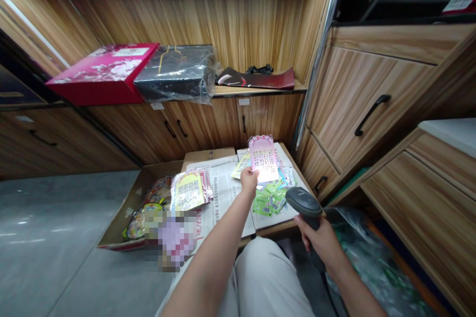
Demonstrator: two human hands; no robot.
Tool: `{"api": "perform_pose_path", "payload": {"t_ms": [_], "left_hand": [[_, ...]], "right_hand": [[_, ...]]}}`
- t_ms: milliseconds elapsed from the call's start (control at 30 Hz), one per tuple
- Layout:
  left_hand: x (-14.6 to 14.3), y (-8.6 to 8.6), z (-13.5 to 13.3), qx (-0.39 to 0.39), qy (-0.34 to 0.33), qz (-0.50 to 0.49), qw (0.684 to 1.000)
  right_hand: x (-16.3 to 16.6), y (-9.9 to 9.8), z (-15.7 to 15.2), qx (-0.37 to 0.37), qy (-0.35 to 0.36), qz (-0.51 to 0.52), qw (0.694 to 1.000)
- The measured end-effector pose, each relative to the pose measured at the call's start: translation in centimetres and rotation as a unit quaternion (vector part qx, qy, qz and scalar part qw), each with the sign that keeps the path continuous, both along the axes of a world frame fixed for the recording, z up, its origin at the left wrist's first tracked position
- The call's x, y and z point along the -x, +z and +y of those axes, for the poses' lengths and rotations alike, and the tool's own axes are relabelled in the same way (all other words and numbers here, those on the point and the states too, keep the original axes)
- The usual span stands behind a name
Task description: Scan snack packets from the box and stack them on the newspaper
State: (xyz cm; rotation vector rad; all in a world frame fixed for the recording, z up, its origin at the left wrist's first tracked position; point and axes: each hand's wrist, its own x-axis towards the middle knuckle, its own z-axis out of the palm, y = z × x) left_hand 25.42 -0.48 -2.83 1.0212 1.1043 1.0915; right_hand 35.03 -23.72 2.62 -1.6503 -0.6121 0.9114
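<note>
My left hand [250, 180] pinches the lower left corner of a pink printed packet [263, 156], holding it up over the newspaper. In my right hand [320, 240] is a dark grey handheld barcode scanner [303, 202], gripped by its handle, with its head tilted toward the packets. Below the pink packet lie several green packets [270, 198], and part of a yellow packet [241, 165] shows at its left. A stack of yellow and red packets [189, 190] lies further left on the newspaper [225, 193].
An open cardboard box [119, 227] with wrapped packages stands on the floor at left. Above, a shelf holds a pink box [106, 66], a black plastic-wrapped box [176, 71] and a dark red bag [267, 79]. Wooden cabinets [368, 89] rise at right beside a plastic bag [372, 257].
</note>
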Motion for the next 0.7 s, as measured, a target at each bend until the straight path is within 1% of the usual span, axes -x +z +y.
{"api": "perform_pose_path", "payload": {"t_ms": [100,200,467,567,700], "left_hand": [[0.0,0.2,-0.2,0.004,-0.005,0.002,1.000],[0.0,0.5,-0.3,0.009,-0.004,-0.001,1.000],[-0.2,0.6,-0.6,0.034,-0.030,-0.067,0.997],[-0.1,0.6,-0.3,0.030,-0.014,-0.074,0.997],[0.5,0.5,0.8,0.028,0.036,-0.047,0.998]], "right_hand": [[0.1,-0.2,0.1,-0.009,-0.021,0.002,1.000],[0.3,-0.3,0.3,-0.013,-0.027,0.010,0.999],[0.5,-0.1,1.0,-0.016,-0.039,0.023,0.999],[0.3,0.2,1.0,-0.023,-0.054,0.027,0.998],[-1.0,0.3,0.4,-0.036,-0.074,0.028,0.996]]}}
